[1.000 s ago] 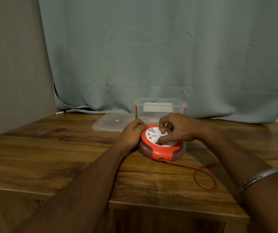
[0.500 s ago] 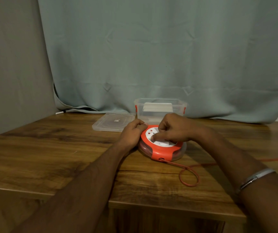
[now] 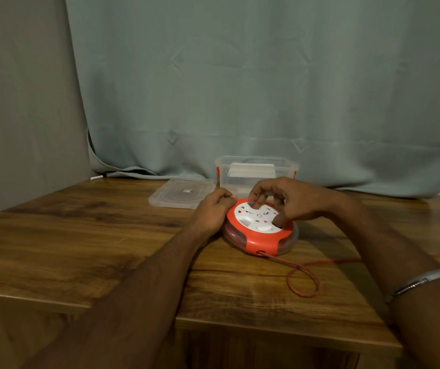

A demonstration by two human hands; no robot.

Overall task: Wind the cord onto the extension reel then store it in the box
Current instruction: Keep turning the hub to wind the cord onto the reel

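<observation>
Head view, the only one given, looked down on a wooden desk (image 3: pixel 85 243) with the extension reel (image 3: pixel 260 230) lying flat on it, white socket face up, and every place below is taken from that reel. Much was hard to read: the far rim of the reel sat behind the right hand (image 3: pixel 288 202), the wound cord inside its clear wall showed only as a dark red blur, and the socket markings were too small to make out. The left hand (image 3: pixel 213 214) lay against the reel's left edge with its fingers (image 3: pixel 222 198) curled onto the orange rim, gripping it. The right hand arched over the white face, fingers bent, with a fingertip and the thumb pressed down onto the face; whether they hooked into a recess could not be told. A bracelet (image 3: pixel 421 282) circled the right wrist. The orange cord (image 3: pixel 302 280) left the reel's near side, made one loop on the desk nearer the camera, then ran rightward behind the right forearm. Behind the reel stood the clear box (image 3: pixel 256 171), open-topped, its contents unclear. The lid (image 3: pixel 181 194) lay flat behind and left of the reel.
</observation>
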